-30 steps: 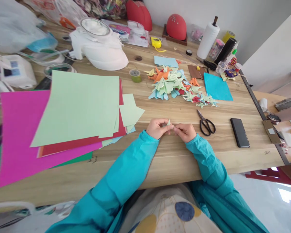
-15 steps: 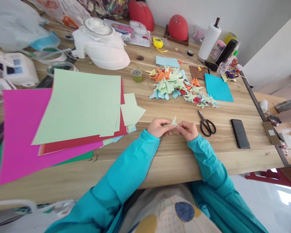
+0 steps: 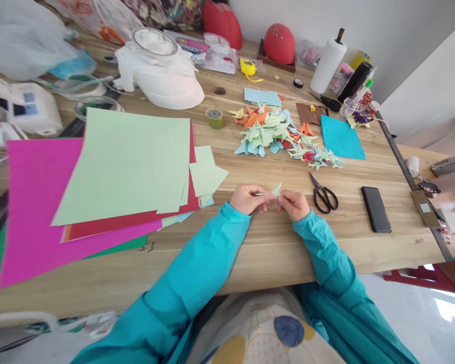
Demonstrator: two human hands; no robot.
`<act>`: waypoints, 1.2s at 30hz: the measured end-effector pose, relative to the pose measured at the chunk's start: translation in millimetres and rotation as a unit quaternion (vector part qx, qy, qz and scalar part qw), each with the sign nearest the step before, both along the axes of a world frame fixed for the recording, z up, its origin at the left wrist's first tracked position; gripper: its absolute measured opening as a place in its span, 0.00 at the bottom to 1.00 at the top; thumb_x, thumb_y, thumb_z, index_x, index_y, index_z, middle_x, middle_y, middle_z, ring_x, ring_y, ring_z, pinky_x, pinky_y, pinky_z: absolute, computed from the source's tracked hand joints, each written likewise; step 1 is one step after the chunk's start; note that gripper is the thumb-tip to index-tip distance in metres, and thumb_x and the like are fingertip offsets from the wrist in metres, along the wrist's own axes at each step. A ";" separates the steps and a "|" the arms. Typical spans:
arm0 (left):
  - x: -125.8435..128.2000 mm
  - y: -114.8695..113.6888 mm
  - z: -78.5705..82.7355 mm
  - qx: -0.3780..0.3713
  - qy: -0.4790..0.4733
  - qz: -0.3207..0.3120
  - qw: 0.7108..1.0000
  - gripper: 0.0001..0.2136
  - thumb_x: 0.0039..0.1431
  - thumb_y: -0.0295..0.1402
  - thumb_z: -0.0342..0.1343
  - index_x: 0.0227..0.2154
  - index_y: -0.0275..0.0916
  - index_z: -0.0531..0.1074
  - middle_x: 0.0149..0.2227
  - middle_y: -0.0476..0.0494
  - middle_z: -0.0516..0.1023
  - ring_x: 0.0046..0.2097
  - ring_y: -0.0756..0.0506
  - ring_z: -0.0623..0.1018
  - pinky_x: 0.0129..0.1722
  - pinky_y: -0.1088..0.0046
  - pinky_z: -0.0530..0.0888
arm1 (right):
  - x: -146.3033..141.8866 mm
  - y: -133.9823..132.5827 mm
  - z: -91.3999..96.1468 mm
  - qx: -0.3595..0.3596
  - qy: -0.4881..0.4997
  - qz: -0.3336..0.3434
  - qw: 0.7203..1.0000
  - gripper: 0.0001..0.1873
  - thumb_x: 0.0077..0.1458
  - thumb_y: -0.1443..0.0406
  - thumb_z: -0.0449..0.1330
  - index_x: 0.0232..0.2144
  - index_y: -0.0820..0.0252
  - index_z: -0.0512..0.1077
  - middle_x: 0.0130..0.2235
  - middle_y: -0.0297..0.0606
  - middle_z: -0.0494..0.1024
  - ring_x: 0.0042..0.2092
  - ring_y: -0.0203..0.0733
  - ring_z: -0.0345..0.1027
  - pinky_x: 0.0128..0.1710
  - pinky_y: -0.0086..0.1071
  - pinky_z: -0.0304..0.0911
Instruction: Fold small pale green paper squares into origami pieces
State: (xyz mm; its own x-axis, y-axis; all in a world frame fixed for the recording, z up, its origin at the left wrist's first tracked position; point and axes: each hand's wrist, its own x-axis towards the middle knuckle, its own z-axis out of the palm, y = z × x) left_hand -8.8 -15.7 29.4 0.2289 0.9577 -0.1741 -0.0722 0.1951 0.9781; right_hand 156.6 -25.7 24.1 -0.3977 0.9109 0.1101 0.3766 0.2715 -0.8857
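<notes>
Both my hands meet over the table with a small pale green folded paper piece between them; a pointed tip of it sticks up. My left hand pinches its left side between thumb and fingers. On the other side, my right hand grips the right end with closed fingertips, which hide part of the paper. Beyond the hands lies a heap of folded paper shapes in green, orange, blue and red. Black-handled scissors lie just right of my right hand.
Large paper sheets are stacked at left, with small green squares beside them. A phone lies at right, a turquoise sheet behind it. Farther back are a tape roll, a tape measure and a red pincushion.
The folded paper's upright tip has shifted slightly right and leans more to the right. Both hands keep their hold in nearly the same place.
</notes>
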 end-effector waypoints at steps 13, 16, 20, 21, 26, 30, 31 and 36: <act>2.5 -0.3 -7.4 0.003 -0.035 -0.023 0.999 0.15 0.37 0.41 0.63 0.17 0.32 0.72 0.15 0.47 0.72 0.16 0.50 0.71 0.15 0.75 0.70 | -2.1 3.1 -0.1 -0.019 0.067 -0.056 0.996 0.19 0.54 0.53 0.50 0.19 0.60 0.60 0.16 0.28 0.63 0.18 0.29 0.54 0.20 0.26 0.53; 0.8 0.6 -7.0 0.001 -0.042 -0.041 0.998 0.15 0.39 0.42 0.62 0.17 0.32 0.71 0.14 0.46 0.72 0.17 0.49 0.72 0.17 0.75 0.71 | -2.1 3.5 0.0 -0.009 0.061 -0.062 0.996 0.19 0.54 0.53 0.50 0.19 0.60 0.60 0.16 0.28 0.63 0.18 0.29 0.54 0.20 0.26 0.53; 0.0 1.3 -6.1 -0.027 -0.076 -0.038 0.996 0.18 0.43 0.44 0.59 0.18 0.30 0.71 0.17 0.43 0.73 0.19 0.47 0.74 0.17 0.74 0.72 | -2.2 3.4 1.0 -0.006 0.059 -0.067 0.996 0.19 0.54 0.53 0.49 0.19 0.60 0.60 0.16 0.29 0.63 0.18 0.30 0.54 0.21 0.27 0.54; -0.1 1.6 -6.3 -0.034 -0.083 -0.037 0.995 0.19 0.44 0.46 0.58 0.19 0.30 0.71 0.17 0.42 0.74 0.20 0.47 0.75 0.17 0.74 0.71 | -2.0 3.5 1.1 -0.008 0.058 -0.070 0.996 0.19 0.54 0.52 0.49 0.19 0.60 0.60 0.16 0.29 0.63 0.18 0.30 0.54 0.21 0.27 0.54; -1.1 4.1 -7.9 -0.038 -0.133 -0.020 0.990 0.23 0.48 0.50 0.52 0.29 0.29 0.70 0.26 0.37 0.76 0.22 0.46 0.76 0.19 0.71 0.72 | -0.1 4.8 -0.9 -0.020 0.063 -0.080 0.995 0.20 0.53 0.52 0.49 0.19 0.60 0.60 0.16 0.29 0.63 0.18 0.29 0.55 0.20 0.26 0.54; -0.6 3.6 -9.5 0.020 -0.132 -0.027 0.991 0.21 0.43 0.42 0.60 0.37 0.33 0.69 0.35 0.40 0.75 0.28 0.47 0.77 0.25 0.71 0.74 | -1.0 5.1 -1.8 -0.028 0.084 -0.078 0.993 0.19 0.53 0.52 0.51 0.20 0.60 0.62 0.15 0.29 0.64 0.17 0.29 0.55 0.19 0.26 0.54; 0.0 2.9 -10.2 0.041 -0.119 -0.032 0.992 0.20 0.41 0.39 0.62 0.36 0.33 0.70 0.35 0.41 0.75 0.30 0.47 0.77 0.27 0.71 0.75 | -1.6 5.1 -1.8 -0.034 0.092 -0.079 0.992 0.18 0.52 0.52 0.51 0.21 0.60 0.62 0.15 0.29 0.64 0.17 0.29 0.55 0.18 0.26 0.54; 4.8 -1.4 -13.7 0.128 -0.067 -0.015 0.989 0.14 0.39 0.34 0.63 0.30 0.34 0.71 0.36 0.42 0.71 0.30 0.49 0.75 0.28 0.72 0.74 | -5.0 4.9 -2.6 -0.070 0.122 -0.088 0.986 0.19 0.49 0.50 0.53 0.26 0.61 0.62 0.15 0.27 0.64 0.16 0.29 0.55 0.17 0.25 0.54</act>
State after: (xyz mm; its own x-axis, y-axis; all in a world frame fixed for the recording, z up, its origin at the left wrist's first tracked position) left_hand -4.0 -17.0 15.7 0.2621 0.9592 0.1064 -0.2017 -0.0534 0.9780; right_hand 151.6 -20.8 21.5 -0.2101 0.9764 0.0504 0.1776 0.0888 -0.9801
